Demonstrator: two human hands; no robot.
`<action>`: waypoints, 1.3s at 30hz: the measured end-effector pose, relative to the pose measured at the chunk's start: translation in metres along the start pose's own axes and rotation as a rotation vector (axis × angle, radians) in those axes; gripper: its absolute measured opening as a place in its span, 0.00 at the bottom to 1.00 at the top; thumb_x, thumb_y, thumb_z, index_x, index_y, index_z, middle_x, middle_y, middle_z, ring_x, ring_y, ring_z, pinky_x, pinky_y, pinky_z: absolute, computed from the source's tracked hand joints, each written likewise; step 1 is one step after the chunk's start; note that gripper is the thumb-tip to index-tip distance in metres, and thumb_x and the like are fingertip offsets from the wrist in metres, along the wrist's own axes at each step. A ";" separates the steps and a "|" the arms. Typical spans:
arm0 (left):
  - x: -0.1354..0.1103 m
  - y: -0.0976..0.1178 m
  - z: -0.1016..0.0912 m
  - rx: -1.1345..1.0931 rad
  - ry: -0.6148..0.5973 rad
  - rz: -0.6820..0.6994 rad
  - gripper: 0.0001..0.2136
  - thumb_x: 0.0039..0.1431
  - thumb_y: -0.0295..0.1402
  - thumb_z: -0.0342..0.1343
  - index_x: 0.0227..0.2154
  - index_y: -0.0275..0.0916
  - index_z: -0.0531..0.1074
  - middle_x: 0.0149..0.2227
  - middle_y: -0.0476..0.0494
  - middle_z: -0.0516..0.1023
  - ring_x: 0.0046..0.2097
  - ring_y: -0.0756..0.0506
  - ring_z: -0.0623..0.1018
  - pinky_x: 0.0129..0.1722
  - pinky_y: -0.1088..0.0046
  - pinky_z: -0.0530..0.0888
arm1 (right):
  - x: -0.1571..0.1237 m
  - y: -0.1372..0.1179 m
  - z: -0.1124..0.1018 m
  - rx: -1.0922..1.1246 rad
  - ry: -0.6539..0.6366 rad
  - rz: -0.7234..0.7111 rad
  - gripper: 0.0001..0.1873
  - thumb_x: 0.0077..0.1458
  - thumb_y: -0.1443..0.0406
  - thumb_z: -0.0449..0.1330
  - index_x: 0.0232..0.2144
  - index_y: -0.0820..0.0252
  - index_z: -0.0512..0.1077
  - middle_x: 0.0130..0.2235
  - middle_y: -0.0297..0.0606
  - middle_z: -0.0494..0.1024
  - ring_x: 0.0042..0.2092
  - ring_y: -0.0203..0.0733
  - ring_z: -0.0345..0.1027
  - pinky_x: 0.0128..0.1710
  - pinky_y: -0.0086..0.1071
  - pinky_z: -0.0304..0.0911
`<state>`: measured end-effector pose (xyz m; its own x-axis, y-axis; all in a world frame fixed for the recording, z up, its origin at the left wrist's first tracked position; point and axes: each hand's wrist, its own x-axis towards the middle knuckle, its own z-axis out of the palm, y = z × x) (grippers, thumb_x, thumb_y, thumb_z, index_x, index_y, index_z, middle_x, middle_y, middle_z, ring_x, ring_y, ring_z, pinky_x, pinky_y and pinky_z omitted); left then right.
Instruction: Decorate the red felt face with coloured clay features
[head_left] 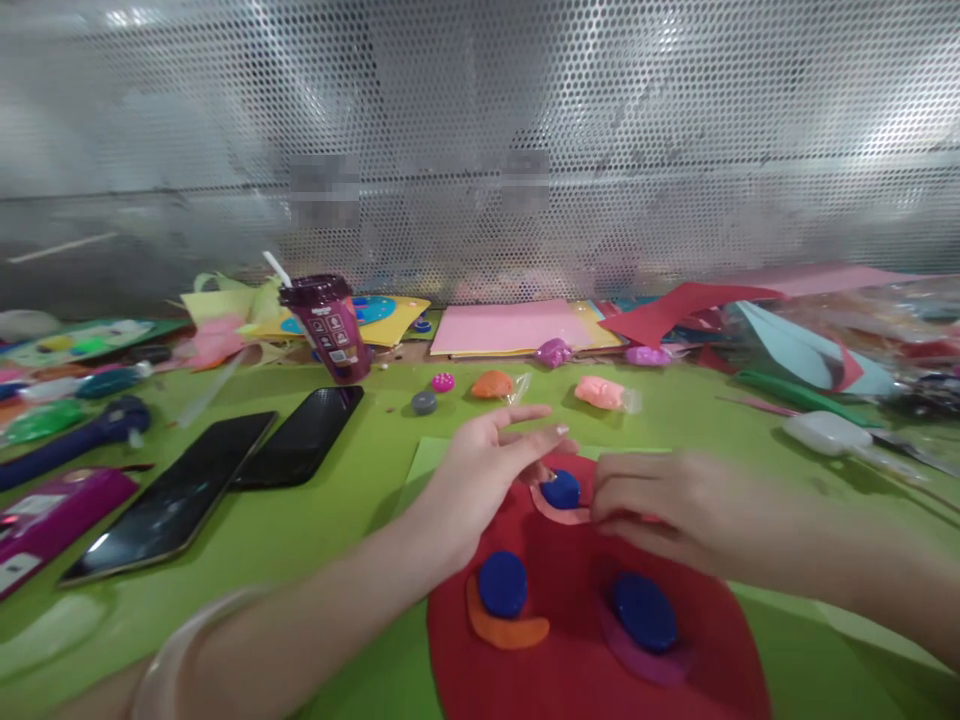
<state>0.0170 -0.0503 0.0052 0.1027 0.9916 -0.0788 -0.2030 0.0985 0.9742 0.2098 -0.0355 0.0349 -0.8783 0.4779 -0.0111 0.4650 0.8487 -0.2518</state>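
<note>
A red rounded paper shape [559, 590] lies on a green sheet in front of me, with three blue clay discs on it. Around the top disc [561, 489] curves a pink clay strip [555, 512]. The fingers of my right hand [667, 495] are curled down on the strip's right end, partly hiding it. My left hand [495, 460] is at the disc's upper left, thumb and forefinger apart, its lower fingertips close to the strip. An orange clay strip [506, 630] hugs the lower left disc [503, 584]; a purple one [645, 655] lies under the lower right disc [645, 612].
Bagged orange clay [493, 385], bagged peach clay [600, 393] and a grey lump [424, 402] lie beyond the paper. Two phones [180, 490] and a purple cup [330, 330] stand left. Coloured papers [514, 328] line the perforated metal wall [480, 150]. Tools lie right.
</note>
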 end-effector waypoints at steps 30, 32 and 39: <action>-0.003 0.002 0.002 0.034 -0.007 -0.014 0.17 0.49 0.35 0.61 0.43 0.38 0.69 0.32 0.45 0.78 0.25 0.53 0.70 0.29 0.76 0.68 | -0.002 -0.007 -0.006 0.086 -0.070 -0.077 0.15 0.49 0.73 0.52 0.35 0.56 0.75 0.33 0.38 0.72 0.31 0.39 0.66 0.28 0.29 0.60; -0.002 0.001 0.001 0.038 -0.014 -0.005 0.18 0.49 0.36 0.61 0.43 0.38 0.69 0.33 0.45 0.79 0.26 0.54 0.71 0.28 0.77 0.68 | -0.004 -0.010 -0.008 0.060 -0.119 -0.073 0.14 0.47 0.74 0.53 0.31 0.56 0.75 0.31 0.37 0.71 0.29 0.38 0.64 0.25 0.28 0.57; -0.003 0.000 0.001 0.057 -0.005 -0.008 0.19 0.48 0.37 0.61 0.44 0.39 0.70 0.33 0.45 0.79 0.26 0.53 0.72 0.28 0.77 0.68 | -0.008 -0.013 -0.010 0.063 -0.114 -0.060 0.14 0.48 0.74 0.54 0.34 0.56 0.75 0.34 0.36 0.72 0.32 0.37 0.66 0.29 0.28 0.59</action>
<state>0.0173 -0.0535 0.0061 0.1086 0.9904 -0.0858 -0.1464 0.1013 0.9840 0.2118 -0.0481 0.0475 -0.9129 0.3950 -0.1032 0.4066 0.8573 -0.3156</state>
